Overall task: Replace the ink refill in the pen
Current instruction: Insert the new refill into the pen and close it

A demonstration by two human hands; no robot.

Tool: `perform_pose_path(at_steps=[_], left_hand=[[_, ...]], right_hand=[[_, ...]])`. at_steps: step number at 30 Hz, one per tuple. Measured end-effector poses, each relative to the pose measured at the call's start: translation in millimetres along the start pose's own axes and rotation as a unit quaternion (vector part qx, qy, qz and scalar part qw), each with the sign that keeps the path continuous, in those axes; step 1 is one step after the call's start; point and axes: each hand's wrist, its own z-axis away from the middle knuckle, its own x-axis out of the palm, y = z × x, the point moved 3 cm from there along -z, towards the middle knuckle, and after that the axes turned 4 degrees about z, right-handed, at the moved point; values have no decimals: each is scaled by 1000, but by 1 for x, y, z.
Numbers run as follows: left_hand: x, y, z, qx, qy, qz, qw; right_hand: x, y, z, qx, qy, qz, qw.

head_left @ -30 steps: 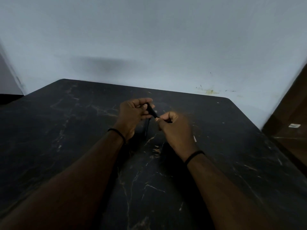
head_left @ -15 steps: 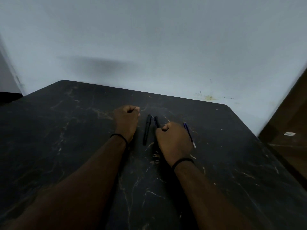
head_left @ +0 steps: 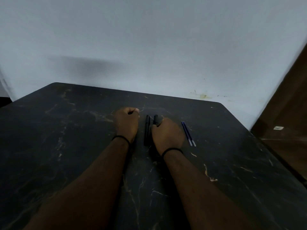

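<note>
Nothing readable anywhere here tbh. There's a small white sticker point(head_left: 278, 128) on the brown wooden surface at the right edge, but it's way too tiny and blurry to make out any print. The two black pens point(head_left: 147, 130) and blue refills point(head_left: 188, 133) on the table show no legible branding

The right hand point(head_left: 167, 135) covers the near part of the second black pen piece point(head_left: 156, 120), so its length cannot be told, nor whether the fingers grip it; the left hand point(head_left: 127, 122) curls its fingers under, hiding the palm; the two refills point(head_left: 188, 133) are too small to show tips or ink level; both forearms and the table point(head_left: 66, 146) run off the frame's edges.
</note>
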Motion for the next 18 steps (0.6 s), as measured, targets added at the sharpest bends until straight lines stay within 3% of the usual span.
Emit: perform_pose_path(at_steps=[18], left_hand=[[2,-1,0,12,-3,-21,1000]], right_hand=[[1,3,-1,9,19,-31,999]])
